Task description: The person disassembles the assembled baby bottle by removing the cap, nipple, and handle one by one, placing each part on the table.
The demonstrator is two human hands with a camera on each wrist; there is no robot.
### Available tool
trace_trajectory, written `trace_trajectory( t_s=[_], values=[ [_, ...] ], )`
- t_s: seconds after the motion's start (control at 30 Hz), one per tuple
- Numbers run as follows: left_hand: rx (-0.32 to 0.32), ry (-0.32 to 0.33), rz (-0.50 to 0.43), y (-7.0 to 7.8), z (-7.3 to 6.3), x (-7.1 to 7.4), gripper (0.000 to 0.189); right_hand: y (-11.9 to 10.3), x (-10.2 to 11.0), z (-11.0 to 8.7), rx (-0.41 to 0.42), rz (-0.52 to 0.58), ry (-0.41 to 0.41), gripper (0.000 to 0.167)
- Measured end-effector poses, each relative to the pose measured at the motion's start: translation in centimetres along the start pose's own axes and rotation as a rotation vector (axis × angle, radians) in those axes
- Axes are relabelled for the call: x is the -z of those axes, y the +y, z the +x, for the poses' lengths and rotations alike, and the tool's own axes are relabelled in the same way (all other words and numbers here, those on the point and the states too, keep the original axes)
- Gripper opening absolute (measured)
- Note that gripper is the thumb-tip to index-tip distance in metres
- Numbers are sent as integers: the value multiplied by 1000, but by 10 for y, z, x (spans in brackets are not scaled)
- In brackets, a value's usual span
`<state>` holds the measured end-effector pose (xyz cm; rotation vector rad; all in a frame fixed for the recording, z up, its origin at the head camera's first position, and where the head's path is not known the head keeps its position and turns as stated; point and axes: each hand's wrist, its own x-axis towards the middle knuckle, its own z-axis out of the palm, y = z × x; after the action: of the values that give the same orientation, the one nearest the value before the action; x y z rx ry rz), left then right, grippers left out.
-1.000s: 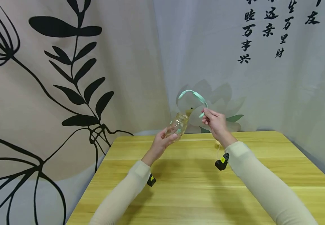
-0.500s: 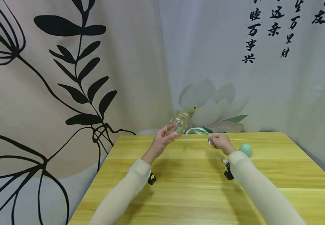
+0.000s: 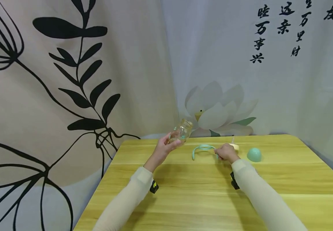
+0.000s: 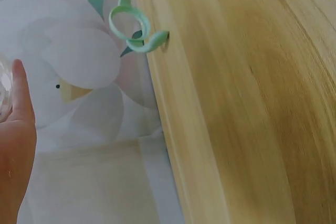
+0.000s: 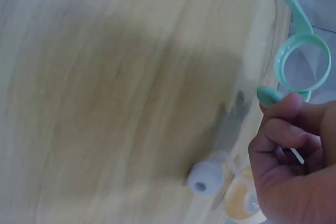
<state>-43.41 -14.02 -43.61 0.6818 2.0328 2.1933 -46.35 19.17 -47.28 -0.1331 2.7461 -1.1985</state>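
Note:
My left hand point(image 3: 164, 148) grips a clear yellowish baby bottle point(image 3: 183, 131), tilted, its open threaded neck up and to the right; only its edge shows in the left wrist view. With my right hand point(image 3: 227, 152) I pinch one handle of a mint-green two-handled bottle ring point(image 3: 204, 147). Its other handle points down close to the tabletop; whether it touches I cannot tell. The ring's round opening point(image 5: 281, 65) shows in the right wrist view. Behind the right hand is a cream lid point(image 3: 235, 147) with a straw ending in a white weight point(image 5: 206, 178).
A mint-green dome cap point(image 3: 254, 154) stands on the wooden table point(image 3: 195, 199), right of my right hand. The table's far edge lies just beyond the bottle. Behind it hangs a printed curtain point(image 3: 137, 80).
My right hand has lowered the bottle ring from above the table to near its surface, shifting slightly right. The dome cap and lid have come into sight. The left hand keeps holding the bottle.

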Motion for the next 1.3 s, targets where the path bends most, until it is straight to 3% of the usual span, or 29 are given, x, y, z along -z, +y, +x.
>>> trace_trajectory(
  t_s=[0.27,0.6,0.83,0.97,1.13,1.3],
  values=[
    [18,-1,-17,-5,0,4,63,14,-9,6,-30,-131,101,54],
    [21,38,-18,-6,2,5,60,7,-13,3,-37,-130,132,53],
    [21,117,104,-6,9,10,54,-14,-12,-5,-7,-121,140,42],
    [58,164,100,-10,13,16,52,-35,-11,-10,-13,-178,135,45],
    [106,259,126,-20,20,24,65,-46,-13,-13,-39,-226,100,57],
    [160,312,285,-33,22,29,87,-44,-14,-15,-9,-227,145,53]
  ],
)
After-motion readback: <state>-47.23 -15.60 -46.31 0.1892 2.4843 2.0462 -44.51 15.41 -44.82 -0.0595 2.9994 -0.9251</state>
